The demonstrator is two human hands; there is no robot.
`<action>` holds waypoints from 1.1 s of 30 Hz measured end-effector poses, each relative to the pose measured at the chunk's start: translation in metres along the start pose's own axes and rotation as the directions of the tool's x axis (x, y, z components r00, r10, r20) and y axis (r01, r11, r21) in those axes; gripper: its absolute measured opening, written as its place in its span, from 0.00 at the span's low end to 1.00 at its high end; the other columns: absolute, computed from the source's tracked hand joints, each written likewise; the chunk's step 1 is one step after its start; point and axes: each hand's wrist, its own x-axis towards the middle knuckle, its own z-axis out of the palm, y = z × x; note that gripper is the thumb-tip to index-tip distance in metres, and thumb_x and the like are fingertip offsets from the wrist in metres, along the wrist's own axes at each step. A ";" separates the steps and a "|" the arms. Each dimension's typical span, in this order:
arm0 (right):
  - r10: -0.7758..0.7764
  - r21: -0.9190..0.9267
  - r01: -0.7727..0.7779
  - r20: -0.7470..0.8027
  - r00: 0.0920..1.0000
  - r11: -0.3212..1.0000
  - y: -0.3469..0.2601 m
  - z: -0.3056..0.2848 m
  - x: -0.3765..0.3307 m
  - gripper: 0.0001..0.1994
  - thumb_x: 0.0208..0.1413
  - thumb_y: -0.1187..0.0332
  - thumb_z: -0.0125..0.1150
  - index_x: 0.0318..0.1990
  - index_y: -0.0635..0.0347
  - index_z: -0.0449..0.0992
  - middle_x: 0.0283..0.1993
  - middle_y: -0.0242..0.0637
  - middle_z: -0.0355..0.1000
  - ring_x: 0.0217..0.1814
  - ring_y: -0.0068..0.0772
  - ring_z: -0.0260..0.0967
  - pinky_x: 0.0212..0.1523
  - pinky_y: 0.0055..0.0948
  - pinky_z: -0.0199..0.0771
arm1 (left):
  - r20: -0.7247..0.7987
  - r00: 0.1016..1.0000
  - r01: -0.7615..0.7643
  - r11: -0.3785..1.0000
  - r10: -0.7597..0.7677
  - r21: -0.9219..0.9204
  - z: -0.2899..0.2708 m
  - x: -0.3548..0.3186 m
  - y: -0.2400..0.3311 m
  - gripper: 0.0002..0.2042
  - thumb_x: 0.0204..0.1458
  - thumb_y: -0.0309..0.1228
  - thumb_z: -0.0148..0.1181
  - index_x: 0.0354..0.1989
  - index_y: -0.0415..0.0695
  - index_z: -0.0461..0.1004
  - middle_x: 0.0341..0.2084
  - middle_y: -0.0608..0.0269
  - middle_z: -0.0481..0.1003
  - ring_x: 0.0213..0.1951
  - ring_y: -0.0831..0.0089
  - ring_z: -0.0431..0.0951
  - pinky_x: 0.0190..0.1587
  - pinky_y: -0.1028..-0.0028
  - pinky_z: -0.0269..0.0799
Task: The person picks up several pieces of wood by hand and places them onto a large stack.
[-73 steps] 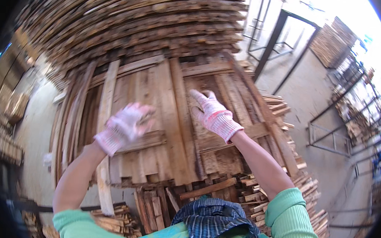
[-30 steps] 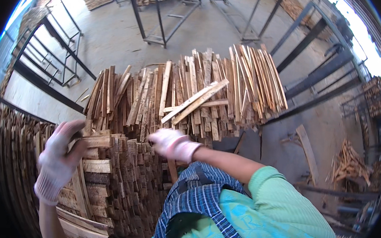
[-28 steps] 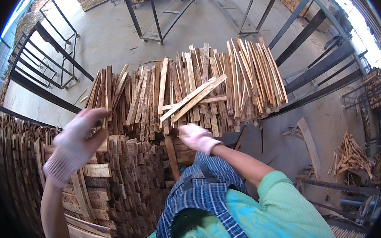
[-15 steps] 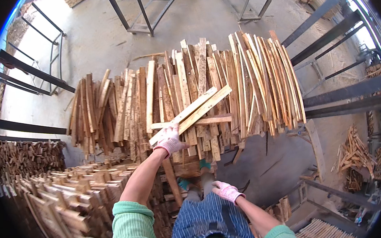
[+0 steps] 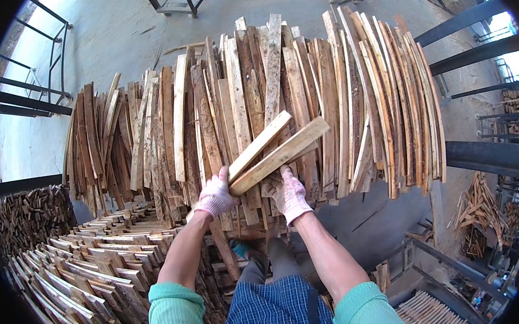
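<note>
Strips [image 5: 279, 155], 2 pale, mid-frame over slat pile [image 5: 272, 71]: our L hand [image 5: 214, 196] pinches low. ends w/ fingers; R hand [image 5: 286, 196] by edge, finger closure can't tell, prob. bracing vs. slip.

Left fingers [image 5: 224, 174] hold pale wood strips [image 5: 291, 149]; right fingers [image 5: 285, 174] touching.

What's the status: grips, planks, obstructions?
Left grip on two splayed planks; right grip at their right side. Slat pile beneath; no wood over them.

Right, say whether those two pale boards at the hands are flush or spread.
Spread: the two pale boards have a gap between their far ends.
</note>
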 end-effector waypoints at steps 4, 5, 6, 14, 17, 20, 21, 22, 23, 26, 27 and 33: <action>-0.259 -0.914 0.402 0.376 0.890 0.054 -0.039 0.024 -0.008 0.28 0.70 0.58 0.45 0.74 0.58 0.53 0.73 0.46 0.57 0.74 0.42 0.55 0.72 0.37 0.54 | -0.025 0.987 -0.149 0.859 0.157 -0.490 0.020 -0.006 -0.018 0.48 0.39 0.37 0.78 0.68 0.44 0.54 0.47 0.44 0.76 0.48 0.56 0.80 0.54 0.65 0.76; -0.181 -0.631 0.375 0.351 0.919 0.679 -0.054 0.043 -0.014 0.31 0.69 0.56 0.48 0.74 0.59 0.52 0.76 0.47 0.53 0.77 0.41 0.49 0.76 0.36 0.48 | -0.012 0.990 -0.119 0.805 0.138 -0.581 0.010 -0.015 -0.001 0.47 0.38 0.37 0.79 0.67 0.42 0.54 0.46 0.46 0.77 0.48 0.57 0.80 0.54 0.66 0.76; -0.108 -0.426 0.289 0.401 0.910 0.857 -0.073 0.072 -0.028 0.34 0.68 0.54 0.51 0.75 0.60 0.51 0.78 0.47 0.49 0.81 0.41 0.43 0.80 0.35 0.41 | -0.100 0.984 -0.175 0.720 0.147 -0.671 0.003 -0.022 0.003 0.47 0.38 0.36 0.79 0.65 0.39 0.55 0.46 0.48 0.77 0.48 0.58 0.80 0.53 0.67 0.76; -0.179 -0.843 0.449 0.413 0.893 0.295 -0.035 0.077 -0.036 0.26 0.65 0.54 0.53 0.65 0.59 0.66 0.65 0.48 0.69 0.64 0.45 0.69 0.63 0.37 0.71 | -0.147 0.977 -0.023 0.608 -0.156 -0.794 -0.063 0.052 -0.010 0.47 0.42 0.35 0.79 0.68 0.40 0.53 0.53 0.42 0.75 0.49 0.54 0.79 0.56 0.58 0.78; 0.010 -0.908 0.378 0.386 0.923 0.180 0.062 0.023 -0.053 0.33 0.63 0.51 0.52 0.69 0.63 0.60 0.71 0.53 0.62 0.73 0.53 0.58 0.71 0.40 0.58 | -0.460 0.858 0.024 0.913 -0.228 -0.408 -0.010 0.084 -0.046 0.46 0.43 0.40 0.78 0.67 0.37 0.56 0.48 0.44 0.77 0.47 0.56 0.80 0.51 0.64 0.77; -0.195 -0.923 0.213 0.156 0.968 0.319 0.101 -0.049 -0.054 0.28 0.62 0.60 0.56 0.69 0.53 0.62 0.66 0.55 0.65 0.69 0.55 0.62 0.68 0.41 0.62 | -0.168 0.986 -0.129 0.602 -0.010 -0.788 -0.028 0.067 0.004 0.50 0.46 0.43 0.76 0.71 0.34 0.49 0.56 0.41 0.73 0.56 0.56 0.75 0.60 0.66 0.71; -0.279 -0.919 0.272 0.192 0.941 0.285 0.116 -0.058 -0.053 0.27 0.62 0.63 0.56 0.68 0.52 0.63 0.64 0.54 0.66 0.68 0.55 0.63 0.67 0.41 0.63 | -0.264 0.965 -0.203 0.647 0.003 -0.735 -0.013 0.067 -0.004 0.50 0.46 0.43 0.75 0.72 0.34 0.48 0.57 0.40 0.72 0.57 0.56 0.74 0.60 0.66 0.71; -0.356 -0.910 0.288 0.173 0.918 0.299 0.121 -0.054 -0.052 0.29 0.58 0.71 0.61 0.68 0.55 0.63 0.63 0.51 0.68 0.66 0.48 0.65 0.66 0.38 0.64 | -0.260 0.965 -0.161 0.683 -0.044 -0.712 -0.004 0.071 -0.015 0.50 0.47 0.43 0.75 0.72 0.34 0.48 0.58 0.41 0.71 0.58 0.56 0.74 0.60 0.65 0.70; -0.463 -0.918 0.287 0.136 0.876 0.273 0.120 -0.056 -0.048 0.29 0.61 0.65 0.60 0.69 0.56 0.62 0.66 0.54 0.65 0.67 0.50 0.64 0.66 0.37 0.64 | -0.256 0.965 -0.136 0.715 -0.061 -0.685 -0.003 0.074 -0.009 0.49 0.48 0.43 0.74 0.72 0.34 0.48 0.59 0.41 0.70 0.59 0.56 0.73 0.61 0.65 0.70; -0.272 -0.934 -0.056 -0.160 0.949 0.353 0.114 -0.025 -0.028 0.42 0.59 0.43 0.57 0.72 0.65 0.55 0.74 0.65 0.52 0.72 0.63 0.56 0.69 0.40 0.60 | -0.215 0.974 -0.136 0.595 -0.064 -0.792 0.005 0.063 -0.009 0.49 0.50 0.42 0.73 0.73 0.37 0.46 0.62 0.39 0.67 0.63 0.54 0.69 0.65 0.64 0.65; -0.286 -0.974 -0.017 -0.083 0.955 0.224 0.116 -0.028 -0.013 0.49 0.57 0.41 0.59 0.74 0.68 0.48 0.76 0.64 0.46 0.75 0.64 0.50 0.73 0.41 0.53 | -0.222 0.974 -0.168 0.553 -0.032 -0.816 0.001 0.058 0.004 0.49 0.50 0.42 0.72 0.74 0.37 0.45 0.62 0.39 0.67 0.63 0.54 0.68 0.66 0.64 0.64; -0.281 -0.982 0.045 -0.009 0.960 0.185 0.181 0.060 -0.037 0.53 0.53 0.46 0.65 0.77 0.55 0.36 0.79 0.57 0.35 0.77 0.66 0.46 0.71 0.51 0.58 | 0.031 0.999 0.034 0.290 -0.012 -0.957 -0.017 0.054 -0.041 0.56 0.45 0.43 0.76 0.76 0.41 0.41 0.62 0.42 0.68 0.60 0.52 0.72 0.64 0.56 0.67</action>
